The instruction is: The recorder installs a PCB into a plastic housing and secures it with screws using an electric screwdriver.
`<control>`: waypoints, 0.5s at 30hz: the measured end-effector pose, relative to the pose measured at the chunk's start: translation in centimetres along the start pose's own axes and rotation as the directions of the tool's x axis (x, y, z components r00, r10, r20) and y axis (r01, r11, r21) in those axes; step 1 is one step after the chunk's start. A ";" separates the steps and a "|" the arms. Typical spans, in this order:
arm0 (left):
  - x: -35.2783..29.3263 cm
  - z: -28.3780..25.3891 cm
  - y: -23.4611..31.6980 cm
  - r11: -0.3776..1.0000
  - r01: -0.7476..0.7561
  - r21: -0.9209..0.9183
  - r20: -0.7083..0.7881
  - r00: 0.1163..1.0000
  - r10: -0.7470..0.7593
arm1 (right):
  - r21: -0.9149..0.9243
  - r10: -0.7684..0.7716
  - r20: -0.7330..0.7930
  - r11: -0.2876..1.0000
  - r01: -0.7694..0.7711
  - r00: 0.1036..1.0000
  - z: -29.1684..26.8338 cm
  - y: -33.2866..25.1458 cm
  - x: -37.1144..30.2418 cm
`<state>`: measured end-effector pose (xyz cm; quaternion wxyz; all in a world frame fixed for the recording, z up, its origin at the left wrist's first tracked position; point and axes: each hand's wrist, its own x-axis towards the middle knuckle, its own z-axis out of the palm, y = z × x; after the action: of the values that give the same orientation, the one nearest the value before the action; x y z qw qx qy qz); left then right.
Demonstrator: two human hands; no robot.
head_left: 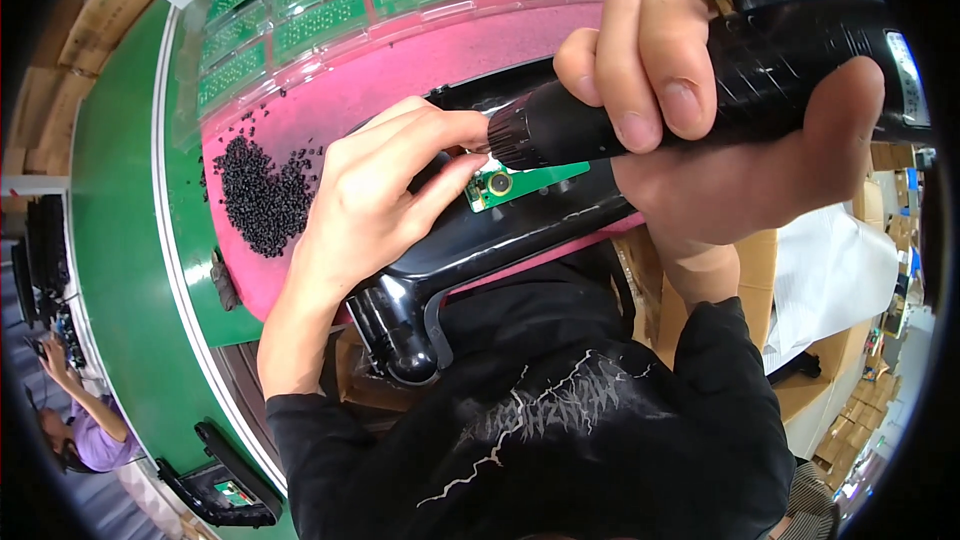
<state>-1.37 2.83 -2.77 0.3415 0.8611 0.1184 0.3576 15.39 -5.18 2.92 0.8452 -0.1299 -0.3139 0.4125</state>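
Observation:
My right hand (735, 175) is wrapped around a black electric screwdriver (770, 65), held slanting with its ribbed nose toward the left. At that nose, my left hand (370, 175) pinches its thumb and fingertips together; whatever sits between them is hidden. Below the fingertips, a green circuit board (550, 180) with a round gold-rimmed part lies in a glossy black plastic housing (490, 240). The housing rests on the pink mat near my body, and its rounded end sticks out past the mat's near edge. The driver's bit is out of sight.
A heap of small black screws (262, 200) lies on the pink mat (430, 60), left of my left hand. Clear trays of green boards (320, 20) stand behind. Another black housing (225, 485) sits at lower left. An open carton (825, 380) is at right; a person (95, 430) works far left.

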 end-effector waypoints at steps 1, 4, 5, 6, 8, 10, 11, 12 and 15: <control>0.0 0.0 0.0 1.000 -0.008 0.006 0.003 1.000 0.008 | -0.004 -0.002 -0.007 1.000 0.002 1.000 0.1 0.1 -0.1; 0.0 0.0 0.0 0.999 0.001 0.051 0.003 1.000 -0.001 | -0.016 -0.009 -0.026 1.000 0.009 1.000 0.2 0.2 -0.1; 0.0 0.0 -0.1 0.999 0.001 0.053 0.004 1.000 -0.001 | -0.020 -0.012 -0.032 1.000 0.012 0.999 0.3 0.2 -0.2; -0.1 0.0 -0.2 0.999 -0.002 0.046 -0.005 1.000 0.002 | -0.024 -0.015 -0.038 1.000 0.014 0.999 0.3 0.3 -0.1; 0.0 0.0 -0.3 0.999 -0.006 0.040 -0.015 1.000 0.007 | -0.033 -0.020 -0.048 0.999 0.019 0.999 0.4 0.2 -0.2; 0.0 -0.1 -0.1 0.998 -0.029 0.057 -0.001 1.000 0.029 | -0.043 -0.023 -0.057 0.999 0.021 0.998 0.4 0.2 -0.3; -0.1 0.0 0.0 0.998 -0.029 0.058 -0.002 1.000 0.029 | -0.048 -0.025 -0.061 0.999 0.022 0.998 0.4 0.1 -0.4; -0.1 -0.1 0.2 0.999 0.006 0.044 -0.032 0.999 -0.004 | -0.054 -0.028 -0.066 0.998 0.025 0.997 0.4 0.1 -0.4; -0.4 0.0 0.3 0.994 0.099 -0.043 -0.105 0.989 -0.103 | -0.072 -0.035 -0.077 0.997 0.030 0.996 0.6 0.0 -0.5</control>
<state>-1.68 2.45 -2.79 0.3684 0.8271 0.1733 0.3875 14.75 -5.61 3.14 0.8584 -0.1705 -0.2970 0.3819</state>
